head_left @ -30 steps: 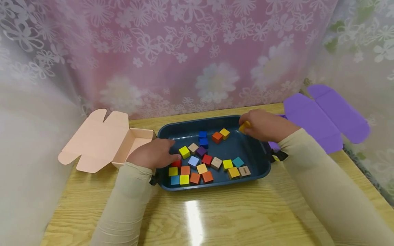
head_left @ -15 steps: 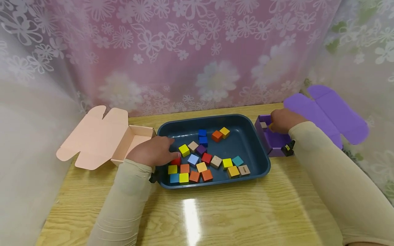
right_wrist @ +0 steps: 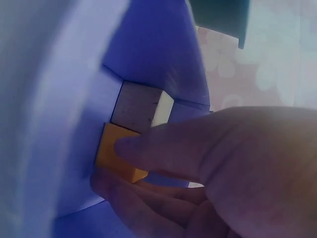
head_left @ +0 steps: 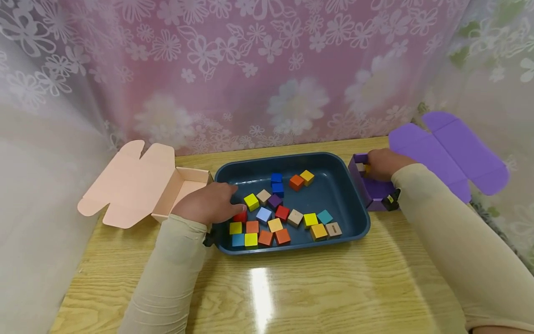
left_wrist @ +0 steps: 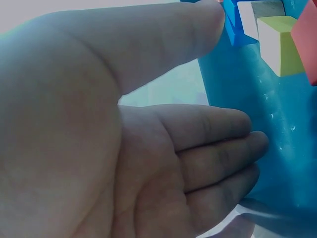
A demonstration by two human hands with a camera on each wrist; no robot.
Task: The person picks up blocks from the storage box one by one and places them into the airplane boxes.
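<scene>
**A careful pinch in a tight corner**

The fingers of the right hand point(head_left: 388, 164) are pinched on an orange block point(right_wrist: 111, 162), thumb on one face and a fingertip on another side. That looks like a good hold where walls are so close. Right by these fingers, a pale block point(right_wrist: 136, 106) sits in the corner. The orange one seems to touch it, maybe so they line up. I can't tell if it rests on the bottom. The purple box point(right_wrist: 153, 54) is around the fingers, its lid point(head_left: 450, 153) folded back, likely so a hand fits in. Left of the fingers is the tray point(head_left: 333, 185), just beside the box, perhaps for a short reach. Across it, the fingers of the left hand point(head_left: 208, 202) are straight, thumb apart, holding nothing. A red block point(head_left: 239, 216) is just by that thumb. Past those fingers sits a peach box point(head_left: 187, 185).
</scene>
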